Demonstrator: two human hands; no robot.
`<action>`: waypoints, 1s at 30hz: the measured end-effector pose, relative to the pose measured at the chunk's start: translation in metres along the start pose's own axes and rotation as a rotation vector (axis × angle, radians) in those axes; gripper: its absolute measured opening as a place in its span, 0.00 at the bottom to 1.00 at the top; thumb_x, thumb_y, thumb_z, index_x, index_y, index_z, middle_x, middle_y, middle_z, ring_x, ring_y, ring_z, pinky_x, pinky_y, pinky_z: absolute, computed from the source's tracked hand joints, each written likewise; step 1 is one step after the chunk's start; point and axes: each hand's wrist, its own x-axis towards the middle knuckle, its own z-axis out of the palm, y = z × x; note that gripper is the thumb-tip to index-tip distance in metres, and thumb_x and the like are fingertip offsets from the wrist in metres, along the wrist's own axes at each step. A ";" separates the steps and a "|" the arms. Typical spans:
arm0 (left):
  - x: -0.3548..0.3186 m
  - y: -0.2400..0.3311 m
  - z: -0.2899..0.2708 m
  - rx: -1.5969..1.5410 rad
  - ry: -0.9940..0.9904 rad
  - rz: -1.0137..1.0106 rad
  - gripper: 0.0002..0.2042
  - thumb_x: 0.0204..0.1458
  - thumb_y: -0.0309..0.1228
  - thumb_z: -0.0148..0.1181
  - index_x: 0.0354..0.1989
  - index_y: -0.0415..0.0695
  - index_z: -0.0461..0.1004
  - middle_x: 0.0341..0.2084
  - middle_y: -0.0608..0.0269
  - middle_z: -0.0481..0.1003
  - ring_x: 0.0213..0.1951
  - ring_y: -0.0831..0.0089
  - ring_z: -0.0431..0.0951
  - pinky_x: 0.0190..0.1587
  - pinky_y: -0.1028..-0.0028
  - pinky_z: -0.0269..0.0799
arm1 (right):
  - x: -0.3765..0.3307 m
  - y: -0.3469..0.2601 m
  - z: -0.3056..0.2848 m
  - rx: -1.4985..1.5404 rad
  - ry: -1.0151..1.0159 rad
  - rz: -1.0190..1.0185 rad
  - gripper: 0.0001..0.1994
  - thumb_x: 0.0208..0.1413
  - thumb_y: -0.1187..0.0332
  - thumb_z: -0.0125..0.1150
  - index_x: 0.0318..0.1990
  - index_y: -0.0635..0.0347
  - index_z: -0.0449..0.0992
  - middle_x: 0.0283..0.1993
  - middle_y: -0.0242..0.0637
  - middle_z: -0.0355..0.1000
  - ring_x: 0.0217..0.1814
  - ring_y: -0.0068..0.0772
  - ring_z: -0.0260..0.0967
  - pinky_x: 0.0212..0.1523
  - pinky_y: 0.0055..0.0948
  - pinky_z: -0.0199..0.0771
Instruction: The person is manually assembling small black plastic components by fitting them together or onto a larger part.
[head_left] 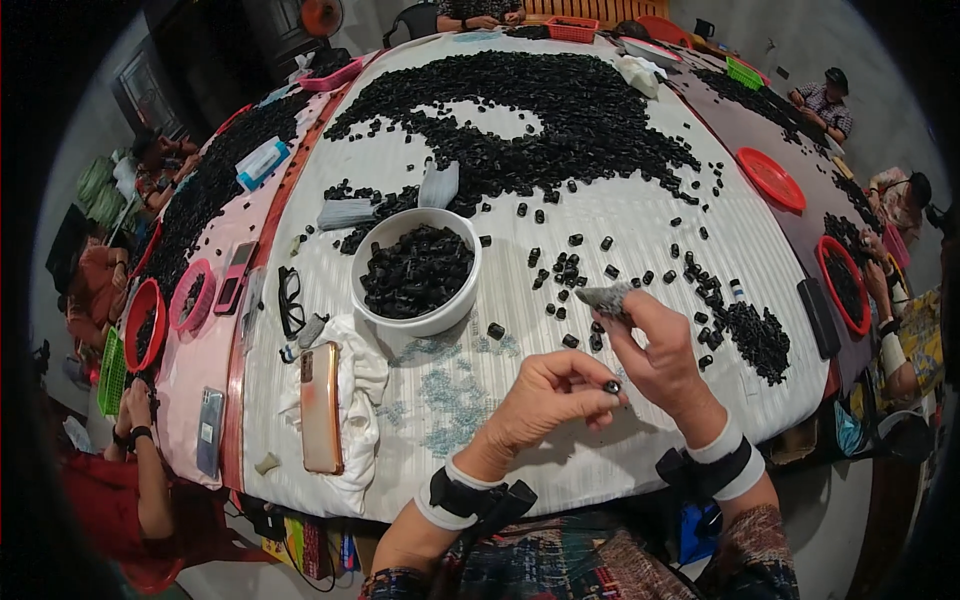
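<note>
My left hand (545, 405) pinches a small black cylindrical piece (612, 386) between thumb and fingertips, above the near edge of the white-covered table. Just to its right, my right hand (665, 355) is closed on a grey, pointed bundle (606, 299), its tip turned left; what it is made of is too small to tell. Loose black pieces (570, 270) lie beyond both hands, with a denser pile (757, 340) to the right. A white bowl (418, 326) filled with black pieces stands to the left.
Left of the bowl are glasses (290, 300), a phone (321, 408) and a crumpled white cloth (368, 385). Small blue-green bits (450, 405) dot the tablecloth. A large heap of black pieces (520, 100) spreads across the far side. Several people sit around, with red baskets (770, 180).
</note>
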 end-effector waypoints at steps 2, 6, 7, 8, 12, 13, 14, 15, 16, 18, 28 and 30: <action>-0.002 0.001 0.002 -0.001 -0.092 -0.064 0.07 0.45 0.17 0.60 0.33 0.35 0.73 0.29 0.52 0.77 0.25 0.74 0.77 0.29 0.77 0.75 | 0.006 0.006 0.008 0.016 -0.017 0.044 0.08 0.46 0.83 0.55 0.36 0.67 0.70 0.24 0.42 0.65 0.22 0.37 0.65 0.22 0.28 0.65; -0.003 0.001 0.002 -0.001 -0.146 -0.044 0.07 0.44 0.16 0.61 0.33 0.34 0.74 0.28 0.53 0.77 0.24 0.74 0.76 0.29 0.76 0.75 | 0.019 0.028 0.030 -0.099 -0.071 -0.006 0.05 0.47 0.81 0.55 0.33 0.66 0.69 0.26 0.45 0.66 0.26 0.43 0.66 0.27 0.34 0.67; -0.003 0.002 0.002 -0.005 -0.153 -0.040 0.07 0.44 0.16 0.61 0.33 0.34 0.74 0.28 0.53 0.77 0.24 0.74 0.76 0.29 0.76 0.75 | 0.023 0.031 0.034 -0.151 -0.083 -0.064 0.04 0.47 0.80 0.54 0.32 0.66 0.68 0.27 0.46 0.66 0.28 0.44 0.66 0.29 0.36 0.67; -0.003 0.003 0.002 -0.015 -0.159 -0.045 0.07 0.44 0.16 0.61 0.33 0.34 0.74 0.28 0.53 0.77 0.24 0.74 0.76 0.29 0.76 0.75 | 0.025 0.033 0.036 -0.280 -0.119 -0.096 0.04 0.45 0.79 0.54 0.31 0.63 0.69 0.27 0.44 0.67 0.32 0.45 0.67 0.32 0.39 0.68; -0.002 0.003 0.002 -0.034 -0.148 -0.059 0.07 0.45 0.16 0.61 0.33 0.34 0.74 0.29 0.53 0.77 0.24 0.74 0.77 0.30 0.76 0.76 | 0.028 0.047 0.054 -0.473 -0.163 -0.147 0.05 0.43 0.76 0.53 0.30 0.59 0.70 0.26 0.39 0.67 0.32 0.43 0.67 0.32 0.38 0.70; -0.001 0.001 0.001 -0.034 -0.157 -0.053 0.07 0.45 0.16 0.61 0.33 0.34 0.74 0.29 0.53 0.77 0.24 0.74 0.77 0.30 0.76 0.76 | 0.027 0.049 0.057 -0.482 -0.160 -0.152 0.05 0.43 0.76 0.53 0.30 0.59 0.70 0.26 0.39 0.67 0.32 0.43 0.67 0.32 0.38 0.70; -0.002 -0.003 0.000 -0.031 -0.153 -0.053 0.07 0.45 0.16 0.60 0.33 0.34 0.74 0.28 0.53 0.77 0.24 0.74 0.77 0.30 0.76 0.76 | 0.023 0.050 0.060 -0.516 -0.208 -0.153 0.04 0.42 0.76 0.53 0.29 0.59 0.70 0.25 0.39 0.66 0.31 0.43 0.66 0.31 0.38 0.70; -0.001 -0.002 -0.001 -0.016 -0.153 -0.044 0.06 0.45 0.16 0.60 0.33 0.34 0.74 0.28 0.53 0.77 0.25 0.74 0.77 0.30 0.76 0.76 | 0.025 0.050 0.062 -0.552 -0.243 -0.165 0.04 0.42 0.76 0.53 0.28 0.58 0.70 0.25 0.38 0.65 0.31 0.42 0.66 0.30 0.38 0.69; -0.002 -0.002 0.000 -0.032 -0.134 -0.059 0.06 0.45 0.17 0.60 0.33 0.34 0.74 0.29 0.53 0.77 0.25 0.74 0.77 0.29 0.77 0.76 | 0.023 0.049 0.064 -0.572 -0.238 -0.193 0.04 0.41 0.74 0.54 0.28 0.57 0.70 0.25 0.36 0.64 0.31 0.40 0.65 0.29 0.37 0.68; -0.003 0.001 0.000 -0.017 -0.132 -0.051 0.06 0.45 0.17 0.60 0.33 0.34 0.74 0.29 0.53 0.77 0.25 0.74 0.77 0.29 0.77 0.76 | 0.020 0.057 0.074 -0.654 -0.263 -0.229 0.06 0.41 0.72 0.54 0.30 0.55 0.71 0.26 0.33 0.65 0.31 0.36 0.66 0.29 0.34 0.67; 0.000 0.002 -0.002 -0.042 -0.091 -0.034 0.05 0.46 0.19 0.61 0.32 0.35 0.73 0.28 0.54 0.77 0.25 0.75 0.77 0.29 0.78 0.76 | 0.012 0.058 0.075 -0.704 -0.305 -0.438 0.06 0.40 0.67 0.55 0.28 0.55 0.69 0.25 0.33 0.66 0.29 0.32 0.65 0.29 0.29 0.65; -0.001 0.001 -0.003 -0.003 -0.069 -0.047 0.05 0.46 0.19 0.61 0.32 0.35 0.73 0.28 0.53 0.77 0.25 0.74 0.77 0.29 0.78 0.76 | 0.007 0.051 0.073 -0.618 -0.387 -0.415 0.05 0.40 0.67 0.55 0.25 0.55 0.68 0.23 0.34 0.67 0.27 0.34 0.66 0.29 0.29 0.65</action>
